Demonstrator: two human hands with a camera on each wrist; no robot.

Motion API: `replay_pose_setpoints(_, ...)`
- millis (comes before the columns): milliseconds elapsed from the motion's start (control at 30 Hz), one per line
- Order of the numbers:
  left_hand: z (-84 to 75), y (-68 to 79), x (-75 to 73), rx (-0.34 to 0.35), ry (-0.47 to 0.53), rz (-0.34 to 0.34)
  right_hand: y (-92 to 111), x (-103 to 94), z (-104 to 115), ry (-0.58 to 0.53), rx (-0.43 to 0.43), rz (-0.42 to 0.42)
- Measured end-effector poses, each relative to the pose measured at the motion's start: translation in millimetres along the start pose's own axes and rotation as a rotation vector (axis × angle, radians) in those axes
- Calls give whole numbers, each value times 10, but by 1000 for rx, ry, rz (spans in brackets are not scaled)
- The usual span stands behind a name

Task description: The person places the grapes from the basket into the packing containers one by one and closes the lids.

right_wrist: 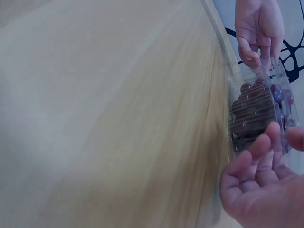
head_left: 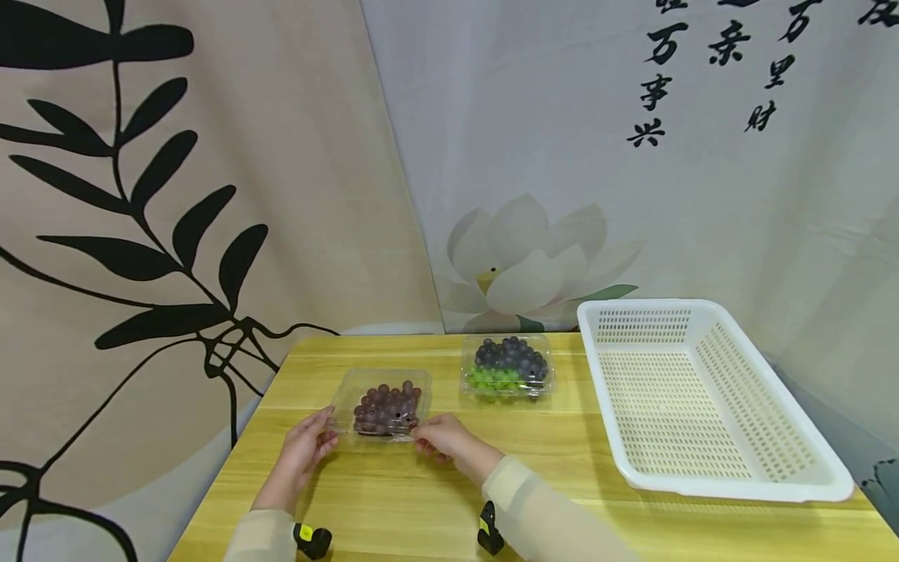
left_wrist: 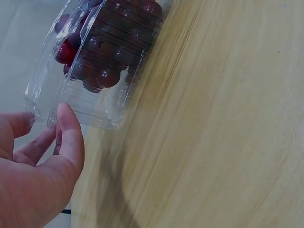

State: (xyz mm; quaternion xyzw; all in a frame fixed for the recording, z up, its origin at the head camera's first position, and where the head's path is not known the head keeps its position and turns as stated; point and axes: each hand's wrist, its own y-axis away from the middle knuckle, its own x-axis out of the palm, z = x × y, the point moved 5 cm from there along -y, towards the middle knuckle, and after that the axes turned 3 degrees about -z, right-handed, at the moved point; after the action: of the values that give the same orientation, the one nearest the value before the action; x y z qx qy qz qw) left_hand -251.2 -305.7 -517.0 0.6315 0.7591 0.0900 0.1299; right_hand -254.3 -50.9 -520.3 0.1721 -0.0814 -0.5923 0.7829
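Observation:
A clear plastic clamshell box (head_left: 346,393) of dark red grapes (head_left: 389,410) sits on the wooden table, its lid down over the fruit. My left hand (head_left: 302,449) pinches the box's near left corner; in the left wrist view the thumb (left_wrist: 70,124) lies against the rim with fingers on the other side. At the near right corner, my right hand (head_left: 455,446) holds the rim between thumb and curled fingers. The right wrist view has both hands at opposite ends of the box, the right fingers (right_wrist: 260,147) close in front of the grapes.
Another clear box (head_left: 469,351) with black and green grapes stands farther back on the table (head_left: 393,507). A large white perforated plastic basket (head_left: 605,406) is at the right. Printed cloth (head_left: 316,156) hangs right behind the table's back edge.

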Motion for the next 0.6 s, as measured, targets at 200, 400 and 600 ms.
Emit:
replay_pose_setpoints(200,-15,-7,15,-8,6,-16,5,-14,21,35,-6,-41)
replay_pose_setpoints(400,-24,-21,-7,-32,45,-46,22,-70,67,133,8,15)
replay_pose_setpoints(600,-45,16,-54,-14,10,-17,-21,-174,110,144,8,1)
